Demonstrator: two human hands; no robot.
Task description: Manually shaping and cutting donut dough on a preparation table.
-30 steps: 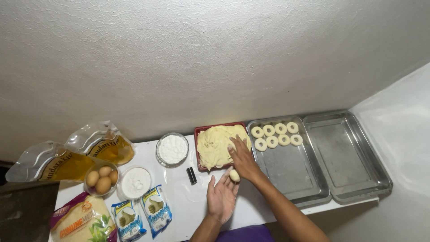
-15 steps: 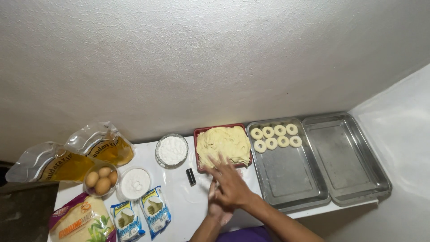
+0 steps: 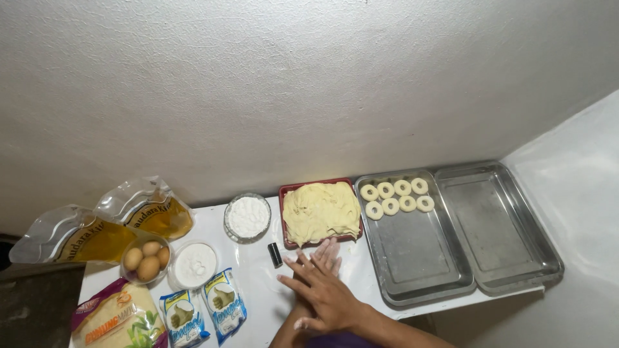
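From the head camera, the right hand (image 3: 322, 293) lies flat across the left hand (image 3: 325, 252), palms pressed together over the counter's near edge, just below the red tray of dough (image 3: 320, 211); any dough between them is hidden. Rolling with even, light pressure should keep the piece uniform, like the rings (image 3: 395, 196) in the near metal tray (image 3: 412, 258).

Pale yellow dough (image 3: 320, 211) fills a red tray (image 3: 284, 191); cream dough rings (image 3: 396, 196) dot a silvery steel pan (image 3: 416, 258) beside a second silver pan (image 3: 500, 225). White powder (image 3: 248, 216) sits in a clear bowl, tan eggs (image 3: 147, 257) at left, golden oil pouches (image 3: 103, 222), blue-and-white packets (image 3: 203, 309), all on a white counter (image 3: 258, 283)
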